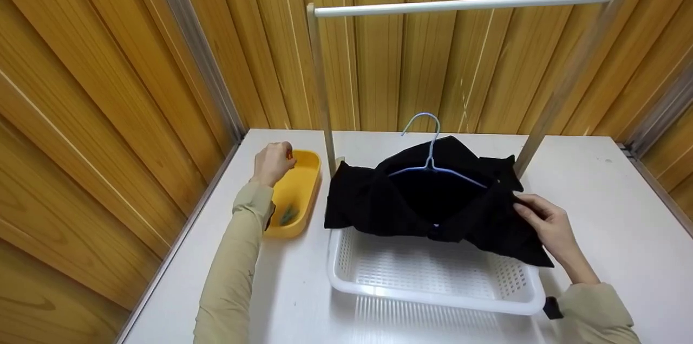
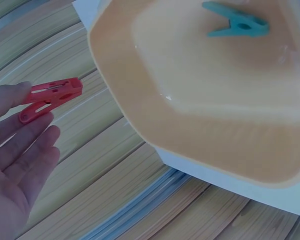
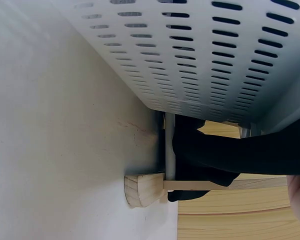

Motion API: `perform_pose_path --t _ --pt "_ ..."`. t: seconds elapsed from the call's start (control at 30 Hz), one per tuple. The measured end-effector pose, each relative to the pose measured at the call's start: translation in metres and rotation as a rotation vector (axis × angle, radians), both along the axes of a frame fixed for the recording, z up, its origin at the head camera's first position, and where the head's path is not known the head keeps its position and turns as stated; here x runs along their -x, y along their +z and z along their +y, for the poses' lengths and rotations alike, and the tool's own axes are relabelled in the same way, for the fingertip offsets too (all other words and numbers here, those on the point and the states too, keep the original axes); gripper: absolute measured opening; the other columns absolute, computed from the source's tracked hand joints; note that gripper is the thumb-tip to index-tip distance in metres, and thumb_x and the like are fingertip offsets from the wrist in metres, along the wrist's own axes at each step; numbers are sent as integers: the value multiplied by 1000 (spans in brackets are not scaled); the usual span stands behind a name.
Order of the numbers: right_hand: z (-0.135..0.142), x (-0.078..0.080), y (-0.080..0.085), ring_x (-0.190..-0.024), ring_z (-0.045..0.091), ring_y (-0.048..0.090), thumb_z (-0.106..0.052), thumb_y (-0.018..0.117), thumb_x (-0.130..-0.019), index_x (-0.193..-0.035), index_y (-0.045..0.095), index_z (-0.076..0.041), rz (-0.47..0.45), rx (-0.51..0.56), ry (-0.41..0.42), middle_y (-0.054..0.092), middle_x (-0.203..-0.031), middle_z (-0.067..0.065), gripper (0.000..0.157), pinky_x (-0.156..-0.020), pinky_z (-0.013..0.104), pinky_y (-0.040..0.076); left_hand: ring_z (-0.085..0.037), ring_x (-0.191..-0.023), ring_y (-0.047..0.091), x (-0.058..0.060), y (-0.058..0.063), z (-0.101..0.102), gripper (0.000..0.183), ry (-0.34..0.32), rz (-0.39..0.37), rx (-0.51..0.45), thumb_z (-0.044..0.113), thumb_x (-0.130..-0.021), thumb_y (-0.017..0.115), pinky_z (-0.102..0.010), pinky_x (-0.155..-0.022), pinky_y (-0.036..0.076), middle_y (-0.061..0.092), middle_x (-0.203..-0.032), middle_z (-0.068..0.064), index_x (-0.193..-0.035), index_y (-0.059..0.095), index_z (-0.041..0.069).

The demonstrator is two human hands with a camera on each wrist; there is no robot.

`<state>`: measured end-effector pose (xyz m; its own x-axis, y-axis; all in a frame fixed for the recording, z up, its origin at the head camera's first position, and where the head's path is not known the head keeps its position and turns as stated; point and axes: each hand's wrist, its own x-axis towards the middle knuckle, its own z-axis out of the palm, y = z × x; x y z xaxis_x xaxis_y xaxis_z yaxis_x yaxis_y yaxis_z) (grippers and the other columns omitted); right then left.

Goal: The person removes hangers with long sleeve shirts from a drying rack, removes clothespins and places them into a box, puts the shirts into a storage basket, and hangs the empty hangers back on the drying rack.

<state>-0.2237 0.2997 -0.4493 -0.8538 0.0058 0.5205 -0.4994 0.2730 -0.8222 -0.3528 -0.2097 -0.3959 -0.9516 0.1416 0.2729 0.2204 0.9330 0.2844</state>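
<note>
My left hand (image 1: 273, 164) pinches a red clothespin (image 2: 52, 97) between thumb and index finger, over the far left side of a yellow tray (image 1: 309, 198). The other fingers are loosely bent. A green clothespin (image 2: 245, 22) lies in the tray. To the right, a black collared shirt (image 1: 360, 200) is draped over a white perforated basket (image 1: 433, 298). A blue wire hanger (image 1: 431, 155) sits inside its neck, hook upward. My right hand (image 1: 552, 225) pinches the shirt's right part between thumb and fingers; the right wrist view shows only the hand's edge.
A rack with a white rail (image 1: 465, 4) and wooden posts (image 1: 566, 81) stands behind the basket. The hanger's hook is below the rail, apart from it. Wood-panelled walls (image 1: 373, 73) border the white table (image 1: 612, 198) at the back and left.
</note>
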Motion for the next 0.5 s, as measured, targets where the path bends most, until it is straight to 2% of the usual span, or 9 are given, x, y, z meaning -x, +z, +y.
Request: perform_pose_path --t 0.2,0.37,0.5 --pt "0 -1 0 -86 6 58 18 53 -81 -99 57 15 -33 -10 -1 64 -95 0 18 -72 15 43 -21 -58 57 -1 -11 -3 8 34 -88 55 8 -80 65 -37 -56 47 59 -62 -4 -75 63 2" --pt "0 -1 1 -86 6 58 18 54 -81 -98 58 15 -30 -16 -18 64 -94 1 18 -72 15 43 -23 -55 56 1 -16 -5 10 46 -143 106 3 -78 62 -38 -54 46 57 -57 -4 -69 63 3" --pt "-1 -1 2 -83 6 58 17 55 -81 -97 59 14 -38 -21 -23 64 -92 0 16 -71 15 42 -25 -60 57 0 -21 -8 8 49 -158 146 0 -77 63 -39 -55 46 57 -61 -6 -69 63 3"
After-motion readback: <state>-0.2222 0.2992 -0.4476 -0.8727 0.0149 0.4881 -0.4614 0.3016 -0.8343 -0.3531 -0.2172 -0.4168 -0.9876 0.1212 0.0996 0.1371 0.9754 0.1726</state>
